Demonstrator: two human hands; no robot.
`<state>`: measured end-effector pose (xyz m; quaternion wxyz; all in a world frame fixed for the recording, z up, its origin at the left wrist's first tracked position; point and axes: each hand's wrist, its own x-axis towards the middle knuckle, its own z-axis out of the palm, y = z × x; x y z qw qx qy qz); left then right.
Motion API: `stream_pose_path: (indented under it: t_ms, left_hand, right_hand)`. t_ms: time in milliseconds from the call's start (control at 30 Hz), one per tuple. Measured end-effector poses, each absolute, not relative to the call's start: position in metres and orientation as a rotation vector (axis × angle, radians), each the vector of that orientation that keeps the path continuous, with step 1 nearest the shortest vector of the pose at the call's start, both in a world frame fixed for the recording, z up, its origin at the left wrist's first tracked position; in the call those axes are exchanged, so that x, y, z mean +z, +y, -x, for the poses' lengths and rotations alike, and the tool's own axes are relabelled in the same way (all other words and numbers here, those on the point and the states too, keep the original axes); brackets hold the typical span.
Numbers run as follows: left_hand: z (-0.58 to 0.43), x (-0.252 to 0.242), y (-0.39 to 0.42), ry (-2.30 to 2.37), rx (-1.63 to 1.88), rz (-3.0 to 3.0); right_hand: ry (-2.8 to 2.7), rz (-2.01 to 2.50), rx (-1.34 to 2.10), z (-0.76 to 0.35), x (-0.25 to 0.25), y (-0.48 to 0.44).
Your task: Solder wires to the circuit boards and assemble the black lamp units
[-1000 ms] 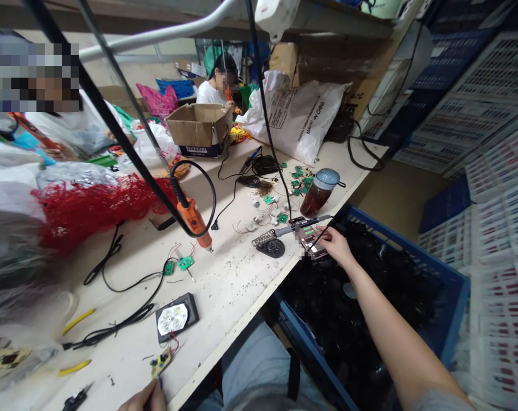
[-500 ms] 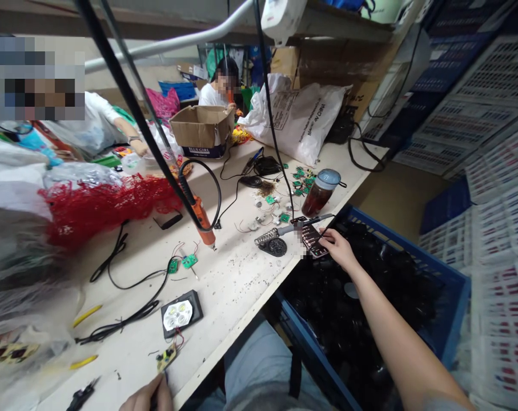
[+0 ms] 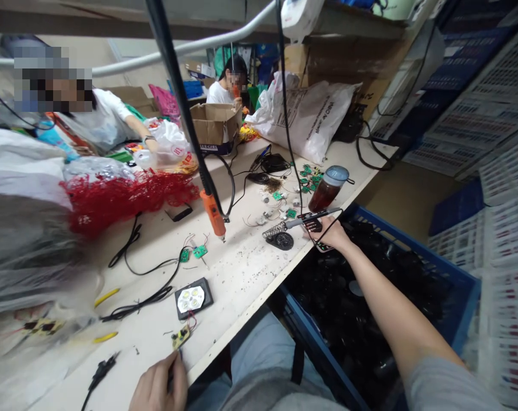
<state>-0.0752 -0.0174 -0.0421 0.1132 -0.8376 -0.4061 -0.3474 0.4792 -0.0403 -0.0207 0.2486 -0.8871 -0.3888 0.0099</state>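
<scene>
Cluttered workshop, white speckled tabletop [image 3: 241, 274].
Grey soldering iron [image 3: 304, 220] lies along its edge, tip leftward, beside right hand [image 3: 333, 234]; that grip and the left hand's [image 3: 158, 388] unclear.

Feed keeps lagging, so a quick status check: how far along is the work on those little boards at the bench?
Done, apparently: one LED module lies closed up near the bench edge. In hand: the left hand is at a small wired board, and the right hand is by the soldering iron, which rests in its stand. Left: a scatter of green boards lies loose beside the jar.
</scene>
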Motion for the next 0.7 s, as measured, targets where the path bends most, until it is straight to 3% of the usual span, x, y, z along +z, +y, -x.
stream_pose_path:
  t_ms: [400, 700]
  left_hand:
    - [0.061, -0.018, -0.02, -1.172, -0.986, 2.393]
    - [0.057, -0.014, -0.019, -1.146, -0.968, 2.398]
  right_hand:
    - [-1.088, 2.405, 0.041, -0.488, -0.022, -0.038]
    - [-0.78, 2.393, -0.051, -0.464, -0.035, -0.137]
